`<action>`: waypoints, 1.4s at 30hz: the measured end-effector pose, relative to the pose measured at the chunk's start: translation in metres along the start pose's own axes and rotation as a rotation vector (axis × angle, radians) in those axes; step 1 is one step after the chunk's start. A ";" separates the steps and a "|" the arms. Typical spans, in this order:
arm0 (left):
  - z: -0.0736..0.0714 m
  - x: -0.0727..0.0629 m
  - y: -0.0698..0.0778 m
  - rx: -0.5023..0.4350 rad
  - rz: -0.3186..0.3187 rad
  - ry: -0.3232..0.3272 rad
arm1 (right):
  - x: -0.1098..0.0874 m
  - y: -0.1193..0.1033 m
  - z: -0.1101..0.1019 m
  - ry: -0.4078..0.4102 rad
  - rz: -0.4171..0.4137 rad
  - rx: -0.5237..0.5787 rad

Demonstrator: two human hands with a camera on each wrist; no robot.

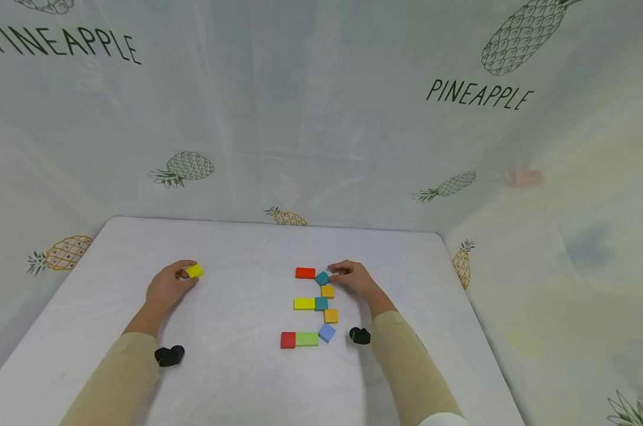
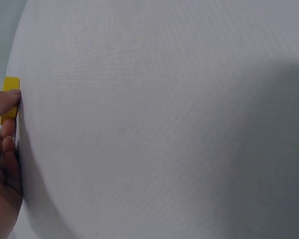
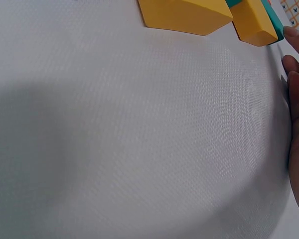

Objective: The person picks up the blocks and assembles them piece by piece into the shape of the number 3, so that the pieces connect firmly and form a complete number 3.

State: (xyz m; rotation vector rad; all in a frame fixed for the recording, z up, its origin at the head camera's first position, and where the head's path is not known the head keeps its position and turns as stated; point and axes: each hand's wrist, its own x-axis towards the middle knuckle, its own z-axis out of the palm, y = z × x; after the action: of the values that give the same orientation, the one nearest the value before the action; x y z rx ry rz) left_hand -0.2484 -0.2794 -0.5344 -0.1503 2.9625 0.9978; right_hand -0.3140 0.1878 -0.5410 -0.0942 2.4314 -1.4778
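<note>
Over the left part of the white table, my left hand (image 1: 167,287) pinches a yellow block (image 1: 195,271) between thumb and fingers. The left wrist view shows the same yellow block (image 2: 10,84) at its left edge. My right hand (image 1: 355,279) is beside a tilted teal block (image 1: 322,278), with its thumb tip at the block's edge in the right wrist view. A red block (image 1: 305,273) lies left of that teal block. Below it come an orange block (image 1: 328,291), a second teal block (image 1: 321,304) and a long yellow block (image 1: 304,304).
Lower in the figure-like row are another orange block (image 1: 330,316), a tilted blue block (image 1: 326,332), a green block (image 1: 307,339) and a dark red block (image 1: 288,340). Pineapple-print cloth (image 1: 300,118) hangs behind the table (image 1: 236,378) and at its sides.
</note>
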 end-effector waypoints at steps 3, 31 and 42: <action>-0.001 -0.001 0.005 0.005 0.009 -0.016 | -0.001 0.000 0.000 0.003 0.003 0.010; 0.003 0.000 0.031 -0.181 0.045 -0.004 | 0.000 0.002 0.002 0.013 -0.003 0.002; 0.031 0.012 0.060 -0.210 0.072 -0.067 | 0.000 0.000 0.001 0.014 -0.007 -0.003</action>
State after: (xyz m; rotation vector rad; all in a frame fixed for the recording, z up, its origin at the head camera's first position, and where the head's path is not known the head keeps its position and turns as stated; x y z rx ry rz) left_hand -0.2662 -0.2144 -0.5236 -0.0113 2.8160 1.2946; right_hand -0.3134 0.1867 -0.5413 -0.0943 2.4465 -1.4829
